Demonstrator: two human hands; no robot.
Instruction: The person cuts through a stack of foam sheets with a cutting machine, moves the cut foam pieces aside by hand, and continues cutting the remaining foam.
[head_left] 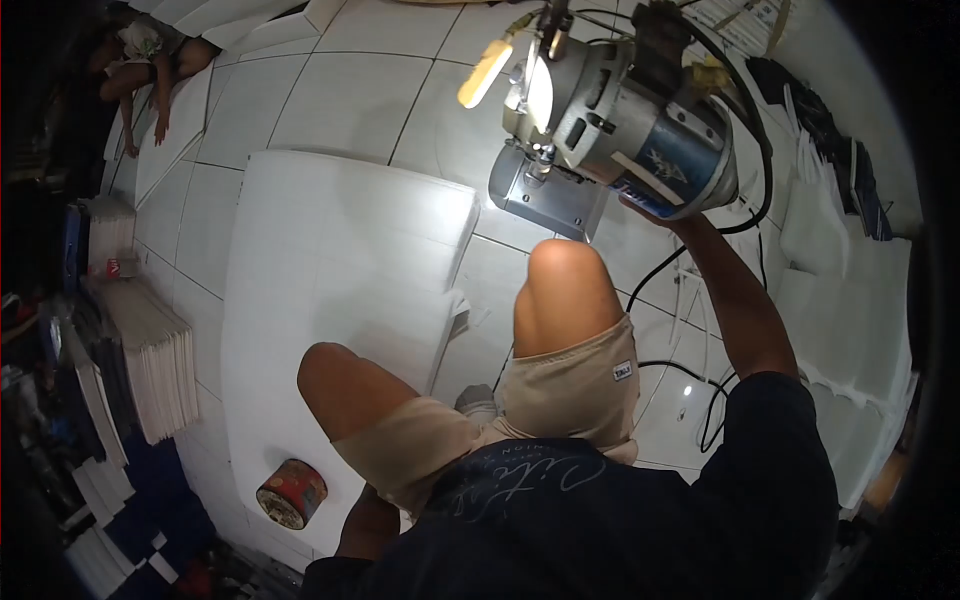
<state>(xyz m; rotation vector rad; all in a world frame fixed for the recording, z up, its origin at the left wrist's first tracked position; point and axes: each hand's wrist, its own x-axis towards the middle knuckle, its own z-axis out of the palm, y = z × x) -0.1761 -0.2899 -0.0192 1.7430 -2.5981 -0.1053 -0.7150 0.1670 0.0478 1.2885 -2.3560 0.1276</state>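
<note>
A fabric cutting machine (590, 110) with a silver and blue motor stands on a flat metal base plate (545, 195) on the floor. My right hand (655, 212) is against the underside of the blue motor end; its fingers are mostly hidden by the motor. A lit lamp shines at the machine's front, beside a yellowish handle (485, 75). Left of my knees lies a wide white slab of layered material (330, 250). My left arm goes down beside my left thigh, and the hand is hidden there. Near that arm is a rusty red tin can (292, 494).
Black cable (765, 150) loops from the machine and trails across the tiled floor (340, 90). Stacks of folded material (160, 360) line the left side. Another person (150, 70) sits at the upper left, hands on a white sheet. White material (830, 350) lies along the right.
</note>
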